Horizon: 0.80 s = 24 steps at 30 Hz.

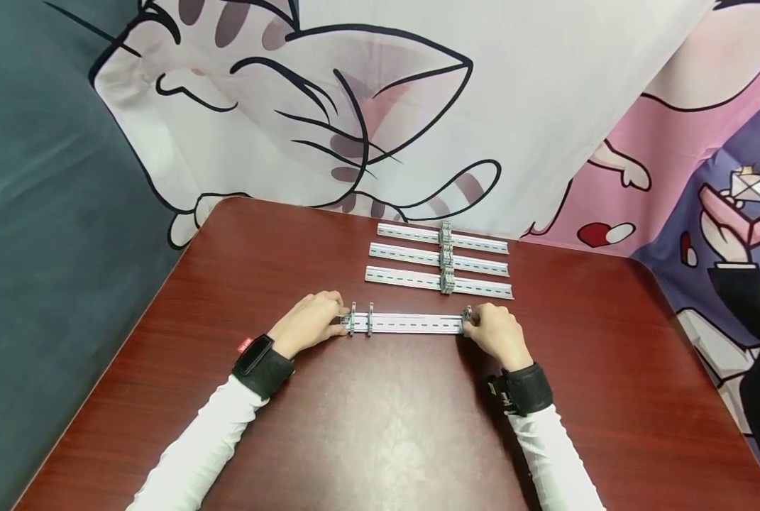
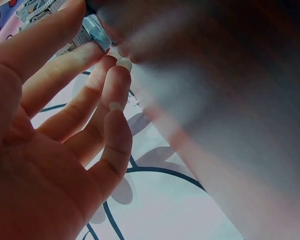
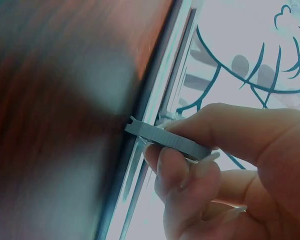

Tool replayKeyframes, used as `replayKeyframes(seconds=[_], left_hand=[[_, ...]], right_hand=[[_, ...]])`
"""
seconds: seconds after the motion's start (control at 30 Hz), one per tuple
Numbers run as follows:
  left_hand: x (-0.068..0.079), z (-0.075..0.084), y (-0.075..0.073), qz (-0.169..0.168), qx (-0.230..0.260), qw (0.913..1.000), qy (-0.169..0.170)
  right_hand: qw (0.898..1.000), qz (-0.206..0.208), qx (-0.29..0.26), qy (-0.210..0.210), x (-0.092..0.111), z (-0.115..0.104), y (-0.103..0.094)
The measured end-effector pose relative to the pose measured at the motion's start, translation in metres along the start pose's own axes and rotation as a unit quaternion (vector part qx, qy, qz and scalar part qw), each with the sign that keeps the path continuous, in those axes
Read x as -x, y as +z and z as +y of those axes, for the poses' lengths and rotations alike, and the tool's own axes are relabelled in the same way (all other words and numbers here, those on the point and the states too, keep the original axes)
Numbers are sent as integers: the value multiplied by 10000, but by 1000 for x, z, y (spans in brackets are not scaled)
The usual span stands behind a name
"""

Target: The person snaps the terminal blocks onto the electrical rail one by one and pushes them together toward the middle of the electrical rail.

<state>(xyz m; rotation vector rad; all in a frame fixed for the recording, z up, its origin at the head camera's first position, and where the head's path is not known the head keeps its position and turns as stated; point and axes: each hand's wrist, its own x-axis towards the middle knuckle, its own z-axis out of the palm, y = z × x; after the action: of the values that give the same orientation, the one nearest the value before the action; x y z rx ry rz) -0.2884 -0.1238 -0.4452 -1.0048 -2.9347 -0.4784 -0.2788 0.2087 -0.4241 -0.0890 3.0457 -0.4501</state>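
Note:
A slotted metal DIN rail lies crosswise in front of me on the table. My left hand pinches its left end between thumb and forefinger; in the left wrist view the rail's end shows between them, the other fingers loosely bent. Two thin grey terminal blocks stand upright across the rail near that hand, one of them a little further right. At the opposite end, my right hand pinches a thin grey terminal block, whose slotted foot is at the rail in the right wrist view.
Behind lie three more rails, the back one, the middle one and the front one, each with a cluster of grey blocks near its middle. The reddish-brown table ends at a cartoon-printed cloth.

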Motion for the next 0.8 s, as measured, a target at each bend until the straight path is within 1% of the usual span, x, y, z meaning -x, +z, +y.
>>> replayKeyframes(seconds=[0.2,0.47,0.6,0.8], left_hand=[[-1,0,-1,-44,95,9999,-118],[1,1,0,-81,163,9997,-136],[1,1,0,-70,189,9997,-119],[0,1,0,-92,221,9997,-97]], right_hand=[[10000,59,0,-61,-1,-7,4],[10000,-21,-35,-68,1,-14,9],[9998,22,-57,-177,2,-17,12],[9986,236,-3,-465,3,-22,16]])
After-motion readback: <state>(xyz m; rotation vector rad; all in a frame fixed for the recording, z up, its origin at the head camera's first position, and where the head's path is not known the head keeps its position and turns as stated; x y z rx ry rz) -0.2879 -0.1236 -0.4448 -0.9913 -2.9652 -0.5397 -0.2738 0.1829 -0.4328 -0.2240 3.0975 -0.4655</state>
